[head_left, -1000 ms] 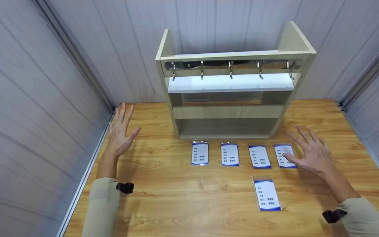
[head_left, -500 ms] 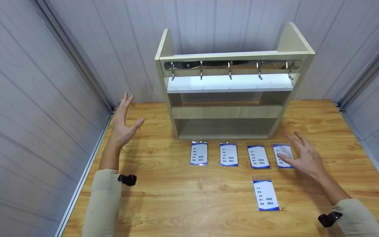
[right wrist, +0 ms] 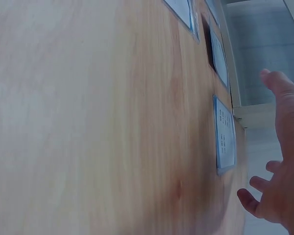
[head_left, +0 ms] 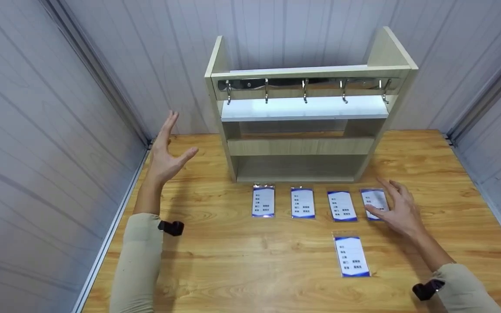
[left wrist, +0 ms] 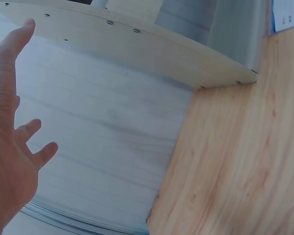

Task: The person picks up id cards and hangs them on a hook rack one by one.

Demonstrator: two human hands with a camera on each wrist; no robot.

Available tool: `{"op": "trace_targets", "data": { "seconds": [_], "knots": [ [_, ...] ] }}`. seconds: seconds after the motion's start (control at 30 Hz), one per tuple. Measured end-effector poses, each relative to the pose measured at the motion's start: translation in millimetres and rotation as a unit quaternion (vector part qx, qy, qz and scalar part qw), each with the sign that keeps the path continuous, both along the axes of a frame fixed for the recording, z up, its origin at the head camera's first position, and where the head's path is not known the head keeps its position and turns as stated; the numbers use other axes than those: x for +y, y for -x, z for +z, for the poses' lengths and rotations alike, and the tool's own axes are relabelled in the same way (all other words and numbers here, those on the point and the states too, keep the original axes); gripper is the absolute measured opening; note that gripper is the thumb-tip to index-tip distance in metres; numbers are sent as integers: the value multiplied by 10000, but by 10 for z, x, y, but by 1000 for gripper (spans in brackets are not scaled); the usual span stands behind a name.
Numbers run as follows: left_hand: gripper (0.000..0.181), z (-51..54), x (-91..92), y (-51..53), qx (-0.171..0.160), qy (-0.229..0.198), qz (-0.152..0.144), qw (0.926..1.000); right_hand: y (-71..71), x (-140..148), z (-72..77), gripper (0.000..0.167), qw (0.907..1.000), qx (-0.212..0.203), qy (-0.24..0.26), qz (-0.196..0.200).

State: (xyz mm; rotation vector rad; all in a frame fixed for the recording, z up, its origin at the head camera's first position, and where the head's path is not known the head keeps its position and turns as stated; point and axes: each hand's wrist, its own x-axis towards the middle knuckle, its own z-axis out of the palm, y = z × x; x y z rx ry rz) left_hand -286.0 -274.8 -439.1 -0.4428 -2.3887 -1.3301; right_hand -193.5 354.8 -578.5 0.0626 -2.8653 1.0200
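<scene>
The left hand [head_left: 163,161] hovers left of the wooden rack [head_left: 301,147], thumb spread and fingers extended, holding nothing; in the left wrist view the hand [left wrist: 12,127] is beside the rack's side panel [left wrist: 137,54]. Over the right end of a row of blue-and-white cards, the right hand [head_left: 400,211] is held with fingers apart and empty. Its thumb overlaps the rightmost card [head_left: 374,200] in the head view. The right wrist view shows the hand [right wrist: 289,147] apart from a card [right wrist: 225,134]. Another card [head_left: 352,256] lies nearer the front.
Metal hooks [head_left: 305,90] line the rack's upper front, above a white shelf [head_left: 305,108]. Three more cards, among them the leftmost card [head_left: 263,201], lie before the rack on the wooden table [head_left: 242,261]. Panelled walls [head_left: 181,56] stand behind and at both sides.
The left hand has moved up and slightly right, its fingers now seen more edge-on. The right hand has shifted left and slightly down, with its fingers closer together. The cards remain in place.
</scene>
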Motion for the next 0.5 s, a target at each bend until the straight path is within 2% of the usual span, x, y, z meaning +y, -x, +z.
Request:
{"op": "trace_targets", "data": {
  "seconds": [0.2, 0.5],
  "knots": [
    [102, 119, 100, 33, -84, -63, 1, 9999, -10, -36, -89, 105, 9994, -175, 108, -270],
    [103, 327, 291, 74, 157, -79, -355, 9992, 5, -60, -145, 109, 9979, -364, 161, -512]
  ]
}}
